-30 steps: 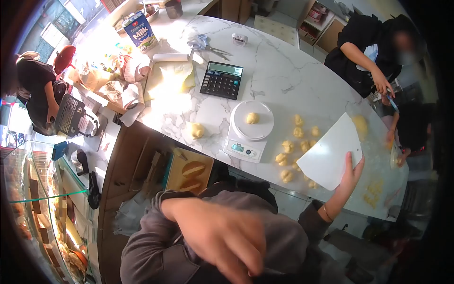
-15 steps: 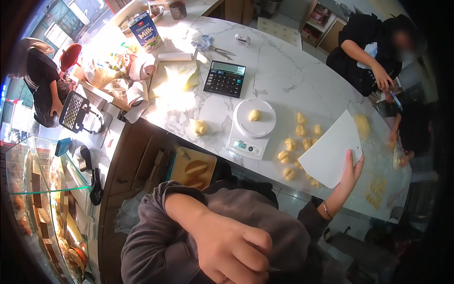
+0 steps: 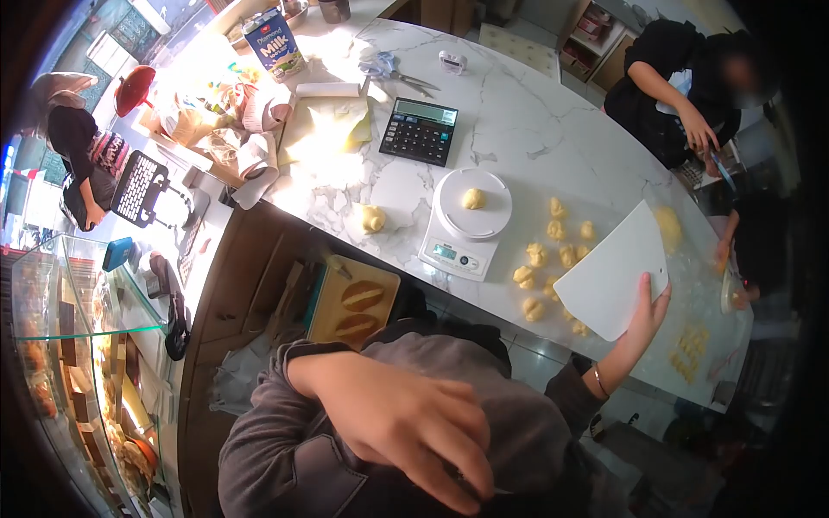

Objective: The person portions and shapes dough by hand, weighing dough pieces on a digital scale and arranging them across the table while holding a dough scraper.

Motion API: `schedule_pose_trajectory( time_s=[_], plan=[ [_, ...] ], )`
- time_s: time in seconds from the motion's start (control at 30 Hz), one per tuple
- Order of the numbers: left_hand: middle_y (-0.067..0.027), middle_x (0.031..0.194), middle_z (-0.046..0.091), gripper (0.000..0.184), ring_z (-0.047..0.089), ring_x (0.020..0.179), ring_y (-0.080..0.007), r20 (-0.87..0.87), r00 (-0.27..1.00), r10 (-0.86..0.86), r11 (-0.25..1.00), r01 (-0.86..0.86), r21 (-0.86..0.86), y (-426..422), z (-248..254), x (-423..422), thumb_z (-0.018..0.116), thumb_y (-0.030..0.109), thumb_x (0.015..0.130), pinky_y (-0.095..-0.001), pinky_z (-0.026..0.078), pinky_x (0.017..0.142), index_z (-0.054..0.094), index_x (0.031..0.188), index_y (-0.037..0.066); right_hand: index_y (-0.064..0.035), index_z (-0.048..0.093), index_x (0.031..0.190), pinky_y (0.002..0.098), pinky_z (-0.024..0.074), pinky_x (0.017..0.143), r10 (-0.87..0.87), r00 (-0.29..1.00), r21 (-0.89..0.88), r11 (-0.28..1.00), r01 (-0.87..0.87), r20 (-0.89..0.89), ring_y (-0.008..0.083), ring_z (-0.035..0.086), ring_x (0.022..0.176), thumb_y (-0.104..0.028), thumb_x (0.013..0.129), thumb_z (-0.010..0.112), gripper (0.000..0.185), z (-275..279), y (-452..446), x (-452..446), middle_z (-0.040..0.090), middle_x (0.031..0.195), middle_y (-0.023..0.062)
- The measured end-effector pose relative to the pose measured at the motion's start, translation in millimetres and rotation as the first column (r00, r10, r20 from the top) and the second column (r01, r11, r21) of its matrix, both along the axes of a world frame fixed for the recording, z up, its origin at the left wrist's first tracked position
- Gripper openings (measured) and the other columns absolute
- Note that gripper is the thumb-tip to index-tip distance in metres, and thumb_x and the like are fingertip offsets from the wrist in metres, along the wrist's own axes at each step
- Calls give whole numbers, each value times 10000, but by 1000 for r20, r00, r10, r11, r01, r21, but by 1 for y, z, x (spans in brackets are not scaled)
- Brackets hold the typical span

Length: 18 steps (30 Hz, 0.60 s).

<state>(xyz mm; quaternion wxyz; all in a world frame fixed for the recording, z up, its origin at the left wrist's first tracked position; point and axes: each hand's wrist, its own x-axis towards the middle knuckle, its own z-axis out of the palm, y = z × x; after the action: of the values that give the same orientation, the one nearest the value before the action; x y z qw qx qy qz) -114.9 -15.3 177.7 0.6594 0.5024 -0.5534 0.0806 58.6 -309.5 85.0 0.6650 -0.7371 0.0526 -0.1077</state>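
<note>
Showing in the head view, a white plastic dough scraper (image 3: 617, 272) is being gripped at its near right edge by the right hand (image 3: 649, 312), the fingers being pressed against its face. Part of a cluster of small dough pieces (image 3: 536, 254) on the marbled countertop (image 3: 518, 116) is being covered from sight by the scraper; whether the countertop is being touched by it cannot be told. And over to the left hand (image 3: 419, 423): it is being held up in front of the grey sweatshirt (image 3: 298, 457), well apart from the scraper, its fingers being curled inward; whether anything is being pinched cannot be told.

In the middle, one round dough ball (image 3: 472, 198) is being carried on the pan of the white digital kitchen scale (image 3: 456, 252), whose digits are too small to read. The scale is being flanked by the cluster on the right and a lone dough lump (image 3: 371, 218) on the left. Behind the scale a black calculator (image 3: 419, 131) is being lit by the sun, along with scissors (image 3: 406, 78) and a milk carton (image 3: 274, 45). Beyond the scraper, a bigger dough mass (image 3: 668, 230) is being partly hidden. At upper right, a slim blue object (image 3: 722, 170) is being handled by a co-worker (image 3: 669, 86) in black.
</note>
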Motion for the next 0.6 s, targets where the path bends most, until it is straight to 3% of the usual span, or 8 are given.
schedule_pose_trajectory(
  time_s=[0.07, 0.1, 0.13, 0.17, 0.23, 0.37, 0.43, 0.6],
  plan=[
    [-204, 909, 597, 186, 585, 710, -287, -171, 983, 65, 995, -78, -69, 25, -18, 3, 469, 22, 831, -351, 459, 569, 623, 742, -32, -33, 425, 1243, 290, 402, 857, -3, 1000, 20, 1000, 3, 5, 170, 494, 1021, -188, 833, 618, 479, 0, -2, -1, 522, 1133, 91],
    [-172, 964, 602, 224, 596, 806, -278, -168, 917, 363, 917, -383, -111, 41, -38, 1, 496, 93, 819, -363, 476, 676, 637, 876, -71, -32, 425, 1243, 289, 400, 860, -8, 1000, 38, 999, 8, 11, 170, 493, 1022, -183, 834, 616, 476, 2, -3, -3, 522, 1134, 90],
    [-169, 954, 605, 182, 594, 824, -250, -415, 675, 610, 733, -679, -27, 51, -48, -9, 505, 40, 774, -334, 468, 708, 634, 854, -61, -30, 425, 1243, 288, 398, 863, -14, 1000, 57, 998, 13, 17, 170, 492, 1024, -177, 835, 615, 473, 2, -3, -4, 522, 1135, 90],
    [-151, 954, 608, 169, 588, 857, -222, -438, 297, 848, 448, -844, 295, 69, -60, -6, 503, 14, 778, -303, 450, 762, 628, 878, -40, -29, 427, 1241, 287, 395, 867, -8, 1000, 52, 999, 7, 29, 171, 491, 1026, -173, 836, 613, 469, 1, -5, -3, 521, 1139, 90],
    [-87, 1026, 607, 199, 565, 936, -217, -152, -153, 976, -27, -784, 620, 91, -105, 14, 580, 60, 779, -308, 437, 793, 635, 967, 22, -26, 430, 1239, 286, 390, 874, 4, 999, 40, 999, -6, 51, 171, 488, 1030, -165, 837, 610, 462, -1, -9, -1, 517, 1145, 89],
    [-56, 1015, 602, 234, 532, 970, -241, 226, -106, 968, -240, -647, 724, 110, -193, 23, 633, 106, 753, -352, 442, 800, 653, 983, 67, -26, 427, 1238, 286, 386, 881, 41, 999, 15, 999, -41, 30, 171, 486, 1033, -156, 844, 599, 450, 5, 4, -4, 511, 1153, 86],
    [-41, 990, 600, 234, 519, 971, -249, 299, -30, 954, -261, -577, 774, 112, -201, 24, 648, 122, 740, -364, 442, 806, 665, 970, 85, -26, 421, 1242, 286, 388, 880, 39, 999, -7, 999, -39, 27, 170, 486, 1030, -152, 844, 599, 454, 7, 10, -3, 509, 1154, 85],
    [-46, 919, 599, 186, 543, 876, -242, 266, -177, 948, -319, -577, 752, 114, -200, 18, 664, 119, 723, -344, 459, 747, 683, 903, 77, -28, 410, 1247, 286, 397, 875, 101, 995, 21, 995, -101, 4, 167, 493, 1016, -138, 834, 610, 472, 3, 23, -3, 514, 1140, 87]
  ],
)
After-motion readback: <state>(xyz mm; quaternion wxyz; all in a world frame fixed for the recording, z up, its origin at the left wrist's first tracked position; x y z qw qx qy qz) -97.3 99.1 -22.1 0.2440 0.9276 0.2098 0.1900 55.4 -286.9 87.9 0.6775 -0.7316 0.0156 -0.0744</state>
